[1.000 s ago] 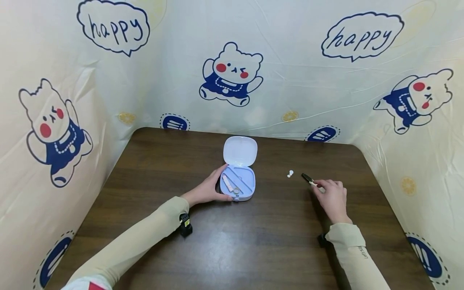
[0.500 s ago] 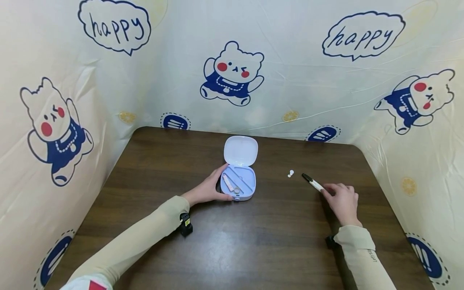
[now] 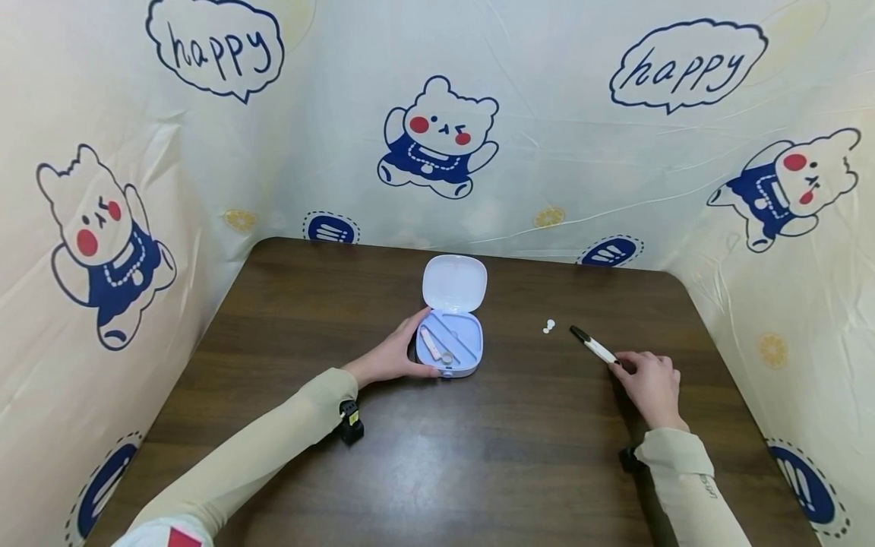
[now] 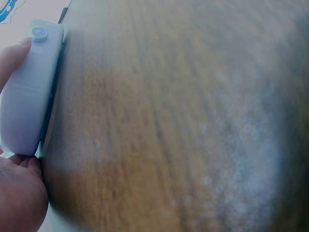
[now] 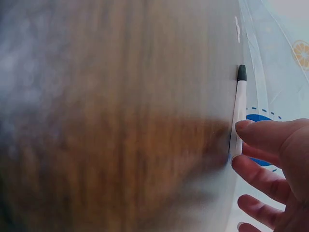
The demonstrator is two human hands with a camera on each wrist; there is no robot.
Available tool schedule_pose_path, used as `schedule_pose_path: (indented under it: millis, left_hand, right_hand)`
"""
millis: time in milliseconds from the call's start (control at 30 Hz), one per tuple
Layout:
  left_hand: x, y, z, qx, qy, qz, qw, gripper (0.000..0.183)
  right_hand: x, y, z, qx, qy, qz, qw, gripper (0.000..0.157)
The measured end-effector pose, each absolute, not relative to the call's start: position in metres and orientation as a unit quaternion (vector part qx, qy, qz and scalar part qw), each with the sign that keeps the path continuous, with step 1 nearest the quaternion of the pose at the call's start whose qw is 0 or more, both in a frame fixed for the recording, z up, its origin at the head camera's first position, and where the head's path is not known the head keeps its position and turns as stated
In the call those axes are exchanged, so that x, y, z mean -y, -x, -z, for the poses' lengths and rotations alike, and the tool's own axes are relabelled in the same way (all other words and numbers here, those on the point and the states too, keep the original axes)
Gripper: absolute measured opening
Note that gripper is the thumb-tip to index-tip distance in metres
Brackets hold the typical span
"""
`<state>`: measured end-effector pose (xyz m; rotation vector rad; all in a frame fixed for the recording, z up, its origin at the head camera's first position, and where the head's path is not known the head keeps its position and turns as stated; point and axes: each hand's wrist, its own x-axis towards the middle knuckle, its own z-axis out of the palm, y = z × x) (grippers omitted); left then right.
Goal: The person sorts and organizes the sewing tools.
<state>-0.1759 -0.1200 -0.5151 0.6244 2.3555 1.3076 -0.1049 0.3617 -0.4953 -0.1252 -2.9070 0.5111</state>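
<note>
A light blue hinged case point(image 3: 453, 343) stands on the table with its lid point(image 3: 454, 282) raised. My left hand point(image 3: 391, 357) grips its left side, thumb at the front by the round button point(image 4: 39, 34) and fingers towards the back. Inside lie a small pale stick point(image 3: 430, 344) and a little round object point(image 3: 447, 357) beside a diagonal divider. To the right, a white marker point(image 3: 596, 347) with a black cap lies on the tabletop. My right hand point(image 3: 649, 386) pinches its uncapped end between thumb and fingers; the cap points away to the left.
Two small white pieces point(image 3: 549, 327), too small to identify, lie between the case and the marker. The brown wooden table point(image 3: 424, 463) is bordered at the back and sides by a printed curtain point(image 3: 547, 159).
My right hand has drawn back towards the lower right, from the marker's middle to its uncapped end. The marker has stayed in place. My left hand keeps its hold on the case.
</note>
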Motion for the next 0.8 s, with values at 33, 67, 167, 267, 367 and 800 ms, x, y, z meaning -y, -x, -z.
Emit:
schedule_pose_path:
  millis: [33, 67, 167, 267, 367, 800]
  left_hand:
    - [0.12, 0.1759, 0.5152, -0.837, -0.222, -0.464, 0.187, 0.122]
    - [0.1199, 0.1759, 0.5152, -0.837, -0.221, -0.464, 0.187, 0.122]
    - [0.12, 0.1758, 0.515, -0.838, -0.221, -0.463, 0.187, 0.122]
    - [0.1199, 0.1756, 0.5144, -0.837, -0.222, -0.464, 0.187, 0.122]
    - [0.1198, 0.1756, 0.514, -0.837, -0.223, -0.463, 0.187, 0.122]
    - [0.1199, 0.1761, 0.514, -0.839, -0.228, -0.459, 0.18, 0.123]
  right_hand:
    - [-0.3619, 0.1048, 0.4954, 0.98, 0.042, -0.173, 0.091, 0.026]
    - [-0.362, 0.1049, 0.4956, 0.98, 0.042, -0.174, 0.09, 0.025]
    - [-0.3622, 0.1054, 0.4962, 0.98, 0.042, -0.175, 0.086, 0.025]
    - [-0.3623, 0.1065, 0.4971, 0.98, 0.04, -0.174, 0.087, 0.024]
    - [-0.3617, 0.1079, 0.4981, 0.98, 0.039, -0.173, 0.091, 0.023]
    - [-0.36, 0.107, 0.4975, 0.978, 0.045, -0.181, 0.092, 0.019]
